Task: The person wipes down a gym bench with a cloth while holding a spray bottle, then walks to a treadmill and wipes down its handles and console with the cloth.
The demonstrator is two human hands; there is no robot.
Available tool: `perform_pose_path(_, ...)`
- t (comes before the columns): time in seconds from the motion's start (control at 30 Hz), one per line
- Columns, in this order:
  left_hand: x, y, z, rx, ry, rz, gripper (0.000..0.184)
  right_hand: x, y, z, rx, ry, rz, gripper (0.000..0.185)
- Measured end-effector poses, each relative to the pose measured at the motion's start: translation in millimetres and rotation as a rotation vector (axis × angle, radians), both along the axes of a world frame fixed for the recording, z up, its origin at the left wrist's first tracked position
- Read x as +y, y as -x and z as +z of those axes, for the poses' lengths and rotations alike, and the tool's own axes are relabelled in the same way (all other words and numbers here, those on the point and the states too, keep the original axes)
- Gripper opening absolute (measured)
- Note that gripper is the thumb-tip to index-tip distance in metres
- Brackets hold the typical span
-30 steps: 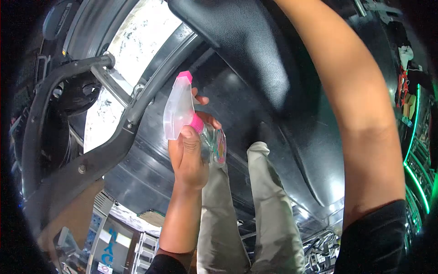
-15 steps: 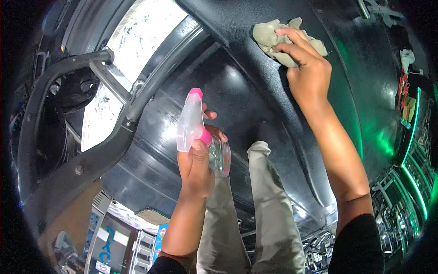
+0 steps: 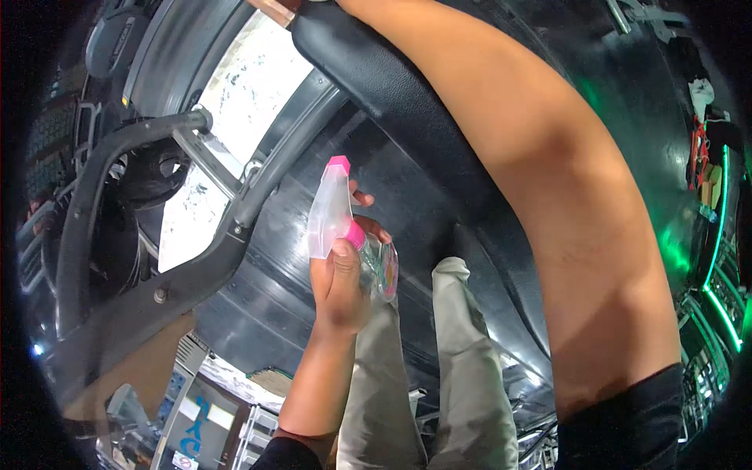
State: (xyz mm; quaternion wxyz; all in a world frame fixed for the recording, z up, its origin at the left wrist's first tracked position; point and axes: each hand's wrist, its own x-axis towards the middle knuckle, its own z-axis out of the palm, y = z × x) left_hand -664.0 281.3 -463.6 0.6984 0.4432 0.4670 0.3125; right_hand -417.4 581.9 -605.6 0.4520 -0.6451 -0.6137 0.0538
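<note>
In the head view, the left hand point(image 3: 340, 278) is closed around the neck of a clear spray bottle point(image 3: 329, 207), which sits near the middle of the view, a little to its left. The thumb lies over the near side, just below the pink collar point(image 3: 356, 233), and the fingers come round from the far side. The bottle is tilted, with its translucent spray head uppermost and its pink nozzle point(image 3: 338, 164) at the top; a coloured label shows on its lower body.

The right forearm point(image 3: 583, 235) stretches up from the lower right across a black padded panel point(image 3: 407, 106) to the top edge. Only a sliver of what looks like the right hand point(image 3: 274, 10) shows there, so its grip cannot be told. The two hands are well apart.

Below the bottle are the person's legs in pale grey trousers point(image 3: 470, 368), over a glossy black surface point(image 3: 274, 290). To the left of the bottle runs a dark metal frame point(image 3: 149, 301) with bolts, and beyond it lies a bright, white speckled area point(image 3: 254, 78). A green light strip point(image 3: 718, 227) glows along the far right
</note>
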Motion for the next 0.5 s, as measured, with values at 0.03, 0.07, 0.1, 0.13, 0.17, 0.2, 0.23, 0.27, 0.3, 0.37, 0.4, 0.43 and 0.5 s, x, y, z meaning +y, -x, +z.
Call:
perform_pose_path(0.03, 0.2, -2.7, 2.4, -0.001, -0.001, -0.005, 0.085, -28.5, -0.8, 34.9, 0.282, 0.16, 0.118, 0.034)
perform_pose_path(0.07, 0.2, -5.8, 4.5, -0.005, -0.002, -0.01, 0.085, -54.8, 0.4, 60.2, 0.561, 0.319, 0.238, 0.033)
perform_pose_path(0.1, -0.2, -8.8, 5.2, -0.009, 0.001, -0.015, 0.086, -73.3, 3.9, 67.0, 0.779, 0.383, 0.133, 0.026)
perform_pose_path(0.13, -0.9, -10.9, 3.8, -0.007, -0.016, -0.02, 0.087, -95.8, 2.5, 67.2, 0.483, 0.231, 0.163, 0.023)
perform_pose_path(0.17, -1.4, -12.6, -0.1, -0.004, -0.03, -0.027, 0.088, -121.9, -2.1, 62.3, 0.186, 0.082, 0.187, 0.021)
perform_pose_path(0.2, -2.5, -13.8, -3.3, -0.002, -0.042, -0.033, 0.089, -152.2, -6.3, 46.0, 0.019, 0.01, 0.153, 0.009)
perform_pose_path(0.23, -4.3, -14.8, -5.3, -0.012, -0.032, -0.025, 0.089, -181.8, -10.8, 33.9, -0.149, -0.061, 0.123, 0.032)
perform_pose_path(0.27, -7.0, -15.8, -6.1, -0.021, -0.019, -0.01, 0.09, -212.9, -10.9, 46.7, -0.124, 0.059, 0.111, 0.037)
perform_pose_path(0.3, -10.1, -15.5, -7.8, -0.027, -0.006, 0.007, 0.09, -243.3, -6.7, 63.4, -0.098, 0.179, 0.103, 0.042)
perform_pose_path(0.37, -16.9, -11.3, -12.2, -0.026, 0.013, 0.014, 0.089, -286.8, 0.1, 79.4, -0.076, 0.28, 0.002, 0.043)
perform_pose_path(0.4, -18.9, -8.8, -13.8, -0.026, 0.02, 0.011, 0.089, -298.4, -1.6, 77.5, -0.093, 0.264, -0.018, 0.039)
perform_pose_path(0.43, -21.2, -5.8, -17.3, -0.023, 0.022, 0.003, 0.088, -307.3, -3.4, 73.8, -0.112, 0.243, -0.038, 0.035)
perform_pose_path(0.5, -24.9, 1.6, -23.3, -0.017, 0.019, -0.002, 0.087, -307.4, -3.2, 66.4, -0.138, 0.202, -0.071, 0.03)
